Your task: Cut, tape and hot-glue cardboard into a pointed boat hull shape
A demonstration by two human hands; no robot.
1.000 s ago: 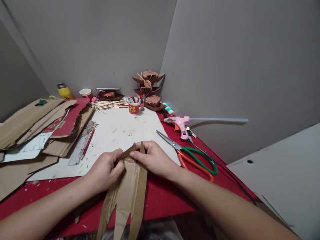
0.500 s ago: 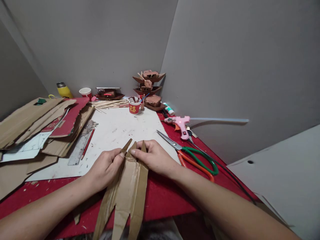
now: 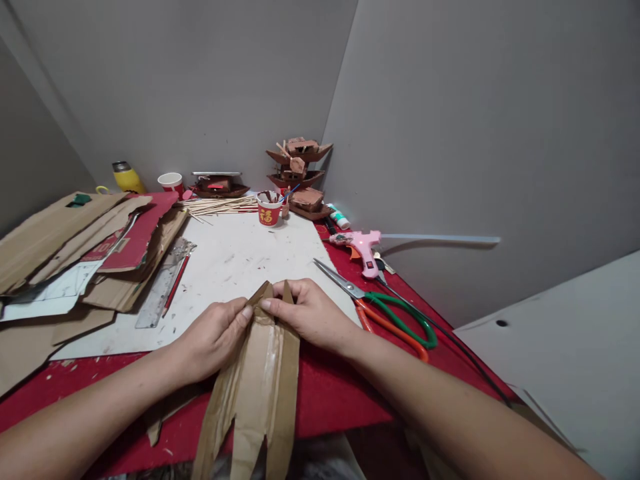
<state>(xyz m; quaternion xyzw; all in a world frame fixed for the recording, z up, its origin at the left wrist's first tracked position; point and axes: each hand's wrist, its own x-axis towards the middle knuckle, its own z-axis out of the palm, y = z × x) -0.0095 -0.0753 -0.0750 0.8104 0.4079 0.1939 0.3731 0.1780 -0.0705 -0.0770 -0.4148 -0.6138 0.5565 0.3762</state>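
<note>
A long cut cardboard piece [image 3: 256,380] with pointed ends and lengthwise creases hangs over the front edge of the red-covered table. At its upper left, my left hand [image 3: 217,337] pinches a side strip between thumb and fingers. My right hand [image 3: 305,313] grips the upper right part, its thumb pressed on the middle point, with another pointed tip standing up beside the fingers. The tips of the left and middle strips meet between my two hands. Fingers behind the cardboard are hidden.
Scissors [image 3: 355,288] and a pink glue gun [image 3: 364,248] lie to the right. Stacked cardboard [image 3: 55,233], a ruler [image 3: 157,293] and a red pencil [image 3: 176,287] are at the left. A paint cup [image 3: 269,212], thin sticks [image 3: 220,205] and brown model boats [image 3: 300,177] stand behind.
My left hand has brought the left strip's tip inward, against the middle point. The cardboard's lower end has swung slightly right. My right hand keeps its grip.
</note>
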